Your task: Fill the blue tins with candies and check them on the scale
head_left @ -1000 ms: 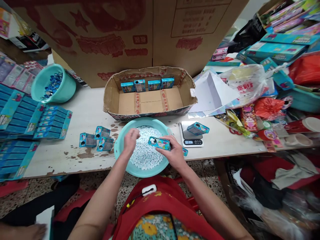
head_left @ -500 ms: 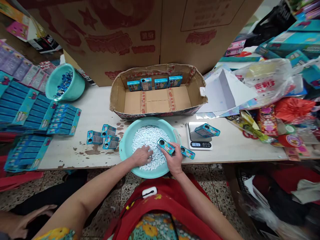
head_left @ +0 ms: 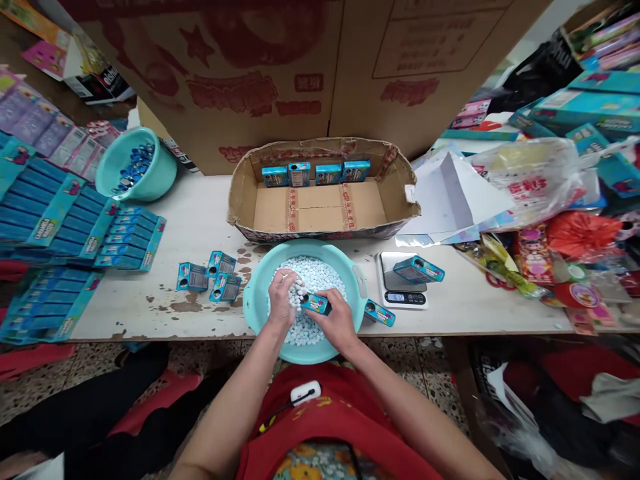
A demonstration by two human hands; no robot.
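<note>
A turquoise basin (head_left: 256,267) full of small white candies (head_left: 327,273) stands at the table's front edge. Above it, my left hand (head_left: 283,293) is closed round a clump of the candies, some showing at its fingertips. My right hand (head_left: 339,320) grips a small blue candy box (head_left: 316,304), tilted with its round-holed end toward the left fingers. Beside the basin, under its right rim, lies another blue box (head_left: 380,313). One more blue box (head_left: 419,269) rests on a digital scale (head_left: 404,297), whose display is lit.
Several blue boxes stand along the back of a cut-down carton (head_left: 315,230). Three loose boxes (head_left: 225,287) sit left of the basin. A bowl of blue caps (head_left: 155,180) and stacked display trays (head_left: 131,239) occupy the left; bags and wrappers (head_left: 530,180) crowd the right.
My left hand has risen from the candies with a handful and come to the box's end. My right hand has moved the box left and lower, turning it toward the left hand.
</note>
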